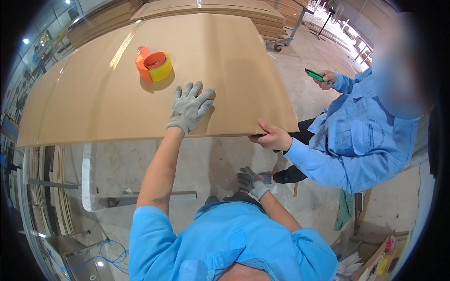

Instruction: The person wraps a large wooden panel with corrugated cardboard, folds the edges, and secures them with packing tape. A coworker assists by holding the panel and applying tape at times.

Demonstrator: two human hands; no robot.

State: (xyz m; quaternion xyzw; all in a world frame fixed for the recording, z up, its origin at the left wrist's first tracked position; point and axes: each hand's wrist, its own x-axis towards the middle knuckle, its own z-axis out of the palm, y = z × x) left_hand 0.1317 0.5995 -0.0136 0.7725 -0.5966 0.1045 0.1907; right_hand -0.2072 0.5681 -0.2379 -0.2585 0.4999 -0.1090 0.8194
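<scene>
My left hand (pixel 191 108), in a grey work glove, lies flat on a large brown cardboard sheet (pixel 225 65) with its fingers stretched out. Just beyond it stands an orange tape dispenser (pixel 141 63) carrying a roll of yellowish packing tape (pixel 161 70). My right hand (pixel 252 181), gloved too, hangs low in front of my body below the sheet's near edge; its fingers are extended and nothing shows in them. At the sheet's near right corner a co-worker's bare hand (pixel 272 136) grips the edge, while that person's other hand (pixel 326 80) holds a green utility knife (pixel 316 75).
Stacked cardboard (pixel 225 14) rises behind the sheet, beside a wheeled cart (pixel 281 44). The co-worker (pixel 361 140) in a blue shirt stands close on my right. Low on the left are leaning boards (pixel 58 187), a metal bar (pixel 173 195) and a blue hose (pixel 110 253).
</scene>
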